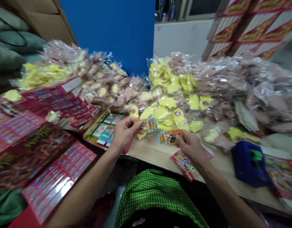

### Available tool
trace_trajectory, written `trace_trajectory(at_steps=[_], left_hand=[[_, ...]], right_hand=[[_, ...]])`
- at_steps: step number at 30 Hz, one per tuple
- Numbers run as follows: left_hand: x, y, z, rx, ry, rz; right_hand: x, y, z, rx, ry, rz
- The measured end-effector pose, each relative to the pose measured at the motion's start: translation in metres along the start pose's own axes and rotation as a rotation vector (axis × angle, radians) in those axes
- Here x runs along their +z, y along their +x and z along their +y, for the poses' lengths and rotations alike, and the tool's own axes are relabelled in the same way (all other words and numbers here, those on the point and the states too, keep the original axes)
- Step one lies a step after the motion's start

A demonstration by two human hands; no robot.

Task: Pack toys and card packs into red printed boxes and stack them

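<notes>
My left hand [124, 132] pinches a small orange and blue printed card packet [148, 124] between thumb and fingers. A similar orange packet [168, 137] is gripped at its right end by my right hand [189, 143]. The two packets are held close together, apart from each other, above the wooden table [146, 147]. Left of my left hand, a gold-rimmed tray [90, 132] holds several teal and white cards [99, 130]. Beneath my right hand lies a pink printed packet [184, 161], partly covered by the hand and wrist.
Piles of bagged yellow [168, 101] and pink soft figures line the table's back. A blue tape dispenser [248, 163] stands at right. Pink shiny sheets [62, 180] and a dark red printed box [34, 155] lie at left. Printed boxes [250, 27] are stacked at back right.
</notes>
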State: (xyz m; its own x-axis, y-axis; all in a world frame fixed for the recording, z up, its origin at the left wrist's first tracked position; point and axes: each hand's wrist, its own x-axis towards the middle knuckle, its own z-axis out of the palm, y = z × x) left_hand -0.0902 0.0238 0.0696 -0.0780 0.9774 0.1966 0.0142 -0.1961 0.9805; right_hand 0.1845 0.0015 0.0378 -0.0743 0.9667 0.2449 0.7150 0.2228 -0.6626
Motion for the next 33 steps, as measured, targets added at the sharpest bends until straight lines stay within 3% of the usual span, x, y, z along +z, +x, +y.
trace_trajectory(at_steps=[4,7,10,13,15,18,21,23,27,30,33], left_hand=[[0.027,-0.005,-0.005,-0.110,-0.279,0.150],[0.029,-0.001,-0.007,-0.028,-0.292,0.255],[0.024,-0.002,-0.001,0.062,-0.221,0.258],[0.014,-0.009,0.008,0.091,-0.123,0.211],[0.012,-0.015,0.014,0.045,-0.087,0.143],[0.024,-0.024,0.014,-0.087,-0.074,-0.036],[0.057,-0.030,0.001,-0.157,-0.039,-0.216],[0.087,-0.034,-0.012,-0.150,0.006,-0.270],[0.154,-0.047,-0.032,0.013,0.277,-0.225],[0.196,-0.061,-0.045,0.074,0.587,-0.409],[0.216,-0.070,-0.055,0.061,0.780,-0.555]], right_hand=[[0.001,-0.011,-0.009,-0.114,-0.200,0.042],[0.037,-0.028,-0.032,-0.268,-0.270,-0.084],[0.082,-0.046,-0.052,-0.352,-0.274,-0.245],[0.098,-0.048,-0.052,-0.327,-0.225,-0.303],[0.084,-0.038,-0.043,-0.254,-0.170,-0.272],[0.041,-0.020,-0.025,-0.139,-0.059,-0.213],[-0.002,-0.016,-0.011,-0.099,0.161,-0.241],[-0.025,-0.020,-0.001,-0.057,0.231,-0.172],[-0.066,-0.029,0.031,0.051,-0.020,0.124],[-0.096,-0.033,0.055,0.107,-0.153,0.275],[-0.113,-0.038,0.068,0.103,-0.317,0.414]])
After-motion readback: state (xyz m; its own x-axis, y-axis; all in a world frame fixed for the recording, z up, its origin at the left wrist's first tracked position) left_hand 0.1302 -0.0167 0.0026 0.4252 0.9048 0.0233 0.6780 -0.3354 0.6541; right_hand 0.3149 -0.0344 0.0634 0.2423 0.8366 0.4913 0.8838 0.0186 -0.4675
